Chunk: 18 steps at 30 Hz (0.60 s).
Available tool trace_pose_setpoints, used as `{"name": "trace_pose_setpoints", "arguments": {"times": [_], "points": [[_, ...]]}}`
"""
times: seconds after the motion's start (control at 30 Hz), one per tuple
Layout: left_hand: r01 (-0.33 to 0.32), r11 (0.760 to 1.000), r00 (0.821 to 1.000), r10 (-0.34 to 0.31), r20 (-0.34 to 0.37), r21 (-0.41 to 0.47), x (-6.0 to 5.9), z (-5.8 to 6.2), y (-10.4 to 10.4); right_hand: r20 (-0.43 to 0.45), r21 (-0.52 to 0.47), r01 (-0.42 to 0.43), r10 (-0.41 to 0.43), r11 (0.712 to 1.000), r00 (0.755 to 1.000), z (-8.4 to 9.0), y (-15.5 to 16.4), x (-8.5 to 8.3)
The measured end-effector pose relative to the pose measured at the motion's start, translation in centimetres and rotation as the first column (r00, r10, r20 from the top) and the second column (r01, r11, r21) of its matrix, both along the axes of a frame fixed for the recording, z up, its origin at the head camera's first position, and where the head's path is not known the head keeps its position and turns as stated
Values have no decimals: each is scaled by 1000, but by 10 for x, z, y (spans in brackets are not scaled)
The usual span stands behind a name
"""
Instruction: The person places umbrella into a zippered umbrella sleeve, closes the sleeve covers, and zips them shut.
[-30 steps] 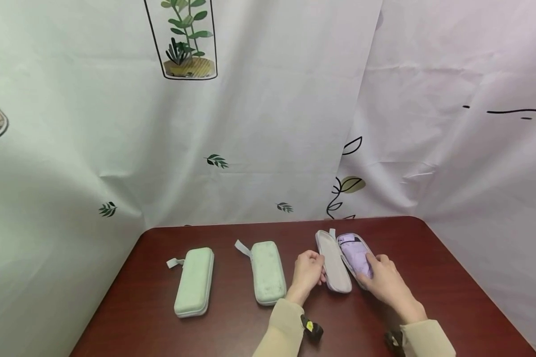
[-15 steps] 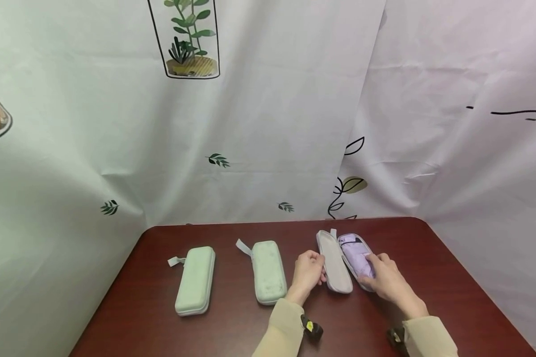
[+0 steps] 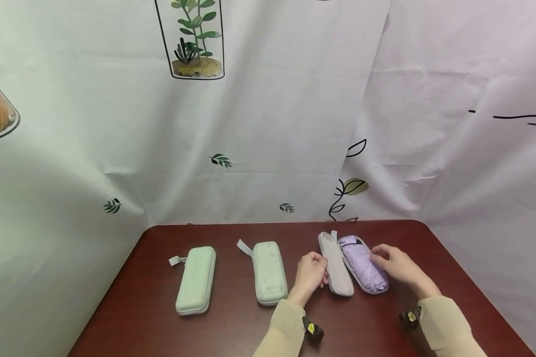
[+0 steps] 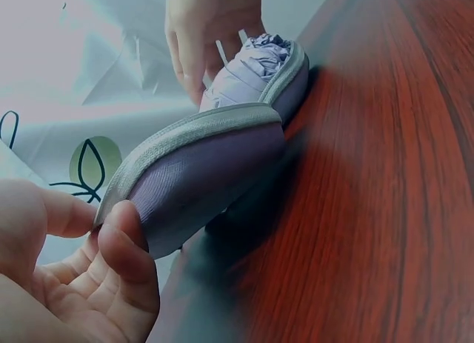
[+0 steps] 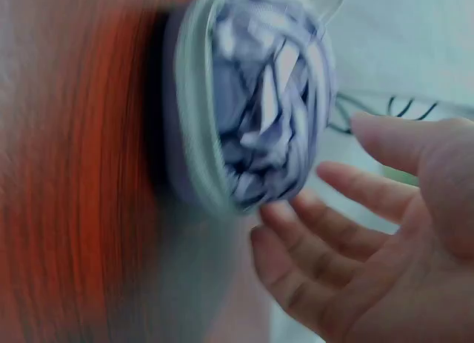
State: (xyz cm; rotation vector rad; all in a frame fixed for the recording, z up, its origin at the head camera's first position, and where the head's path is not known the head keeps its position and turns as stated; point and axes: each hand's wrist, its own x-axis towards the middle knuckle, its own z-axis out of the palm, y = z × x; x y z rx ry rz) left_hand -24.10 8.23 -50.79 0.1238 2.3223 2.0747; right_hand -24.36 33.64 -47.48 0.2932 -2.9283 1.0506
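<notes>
An unzipped case lies on the table, its pale lid (image 3: 339, 272) folded out to the left. In its other half sits a folded purple umbrella (image 3: 364, 265), its crumpled fabric end showing in the right wrist view. My left hand (image 3: 309, 275) pinches the zip edge of the lid between thumb and fingers, as the left wrist view shows. My right hand (image 3: 402, 266) is at the right side of the umbrella, with relaxed, slightly bent fingers. In the right wrist view its thumb is apart from the fabric; whether the fingertips touch the case I cannot tell.
Two closed pale green cases, one in the middle (image 3: 269, 272) and one further left (image 3: 196, 281), lie on the dark red table (image 3: 152, 317). Each has a light strap at its top. A printed white curtain (image 3: 268, 109) hangs behind the table.
My right hand has released the umbrella and moved slightly right, uncovering its near end. The left hand keeps its pinch on the lid. The head view has shifted a little.
</notes>
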Motion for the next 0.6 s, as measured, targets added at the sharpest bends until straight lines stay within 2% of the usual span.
{"name": "trace_pose_setpoints", "arguments": {"times": [0.1, 0.27, 0.43, 0.6], "points": [[3, 1000, 1000, -3, 2, -16, 0, -1, -1, 103, -151, 21, -5, 988, 995, -4, 7, -11], [11, 999, 1000, -11, 22, -41, 0, -1, -1, 240, -339, 106, -23, 935, 971, -13, 15, -25], [54, 998, 997, -55, 54, 12, 0, -2, -1, 317, -376, 138, -13, 916, 948, -20, 17, -32], [66, 993, 993, -75, 87, 94, -1, -2, -1, 330, -375, 142, -11, 916, 944, -25, 18, -36]]}}
